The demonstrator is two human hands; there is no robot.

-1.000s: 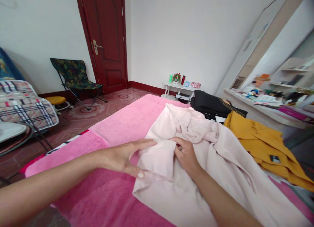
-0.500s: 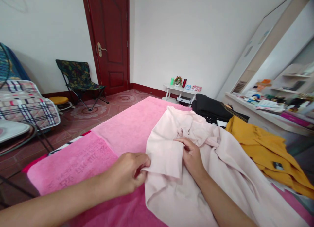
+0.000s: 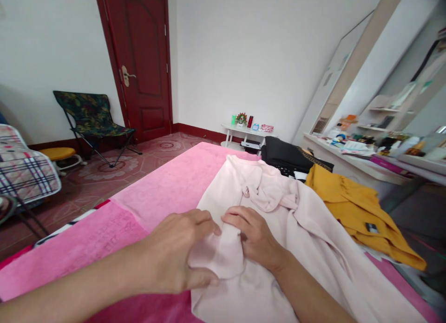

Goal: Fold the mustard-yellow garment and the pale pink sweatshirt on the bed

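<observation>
Chair: folding camp chair (image 3: 91, 123) at far left of the frame, against the wall, beside a dark red door (image 3: 141, 62).
Bedcover: pink towel-like blanket (image 3: 167, 183) spread across the lower left and centre, flat and smooth.
Left hand: left hand (image 3: 174, 255) at lower centre, fingers curled, thumb under and fingertips over a folded edge of the pale pink garment (image 3: 278, 230), pinching it.
Garment: lying on the blanket at centre to lower right; near part bunched into a small fold between both hands, upper part crumpled in a knot of cloth, right side trailing loose toward the lower right corner.
Right hand: right hand (image 3: 252, 234) just right of the left one, palm down on the cloth, fingertips closed over the same fold, nearly touching the left fingers.
Progress: judging by the lie of the cloth, only an early stage; one small edge gathered, most of the piece unsmoothed and unfolded.
Right of frame: black garment (image 3: 289, 155) and mustard-yellow garment (image 3: 348, 207) heaped beyond, untouched; cluttered shelf (image 3: 365, 151) at upper right.
</observation>
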